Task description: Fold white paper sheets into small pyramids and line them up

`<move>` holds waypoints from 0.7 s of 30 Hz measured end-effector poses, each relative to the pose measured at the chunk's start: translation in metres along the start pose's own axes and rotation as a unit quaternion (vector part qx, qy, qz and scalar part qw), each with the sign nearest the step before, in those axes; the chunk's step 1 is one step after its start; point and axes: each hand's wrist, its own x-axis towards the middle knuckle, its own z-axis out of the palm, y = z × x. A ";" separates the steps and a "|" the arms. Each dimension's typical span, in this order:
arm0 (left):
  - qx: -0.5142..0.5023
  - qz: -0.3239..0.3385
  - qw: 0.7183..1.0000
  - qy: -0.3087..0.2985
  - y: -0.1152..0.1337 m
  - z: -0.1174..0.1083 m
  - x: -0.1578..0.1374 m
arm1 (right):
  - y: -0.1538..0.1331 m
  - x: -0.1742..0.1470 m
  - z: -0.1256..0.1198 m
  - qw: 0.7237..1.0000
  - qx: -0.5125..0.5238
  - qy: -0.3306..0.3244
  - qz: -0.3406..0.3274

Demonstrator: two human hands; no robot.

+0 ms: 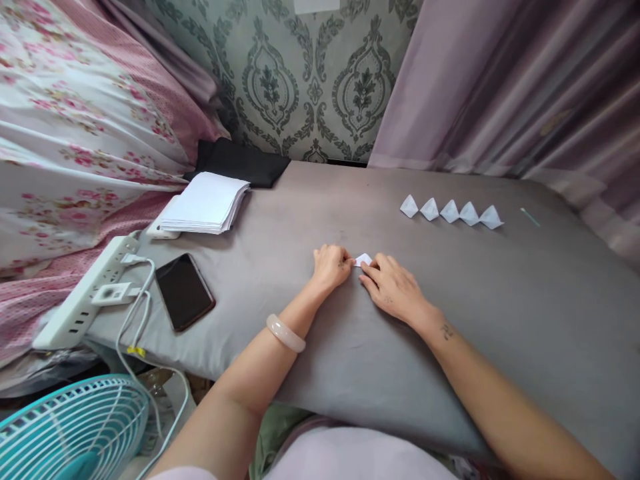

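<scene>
A small piece of folded white paper lies on the grey cloth-covered table between my two hands. My left hand is closed, its thumb and forefinger pinching the paper's left corner. On the other side, my right hand rests with its fingers over the paper's right part, pressing it against the cloth. Its thumb lies lower, near the paper's bottom edge. The lower right of the paper is hidden under those fingers. Farther back on the right stands a row of several folded white paper shapes.
At the left are a stack of white paper, a black folded cloth or bag, a dark phone and a white power strip with cables. A blue fan stands below the table edge. A thin green stick lies far right.
</scene>
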 end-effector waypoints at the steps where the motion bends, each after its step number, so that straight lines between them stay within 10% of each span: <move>1: 0.005 0.002 1.000 -0.001 -0.001 0.000 0.000 | 0.000 0.001 0.000 1.000 -0.004 0.001 0.001; 15: -0.113 0.031 0.993 0.004 -0.006 -0.002 -0.004 | 0.017 0.002 0.035 0.958 0.235 0.150 0.070; 21: -0.400 0.027 0.916 0.019 -0.001 0.004 -0.008 | 0.025 0.007 0.032 0.873 0.397 0.260 0.110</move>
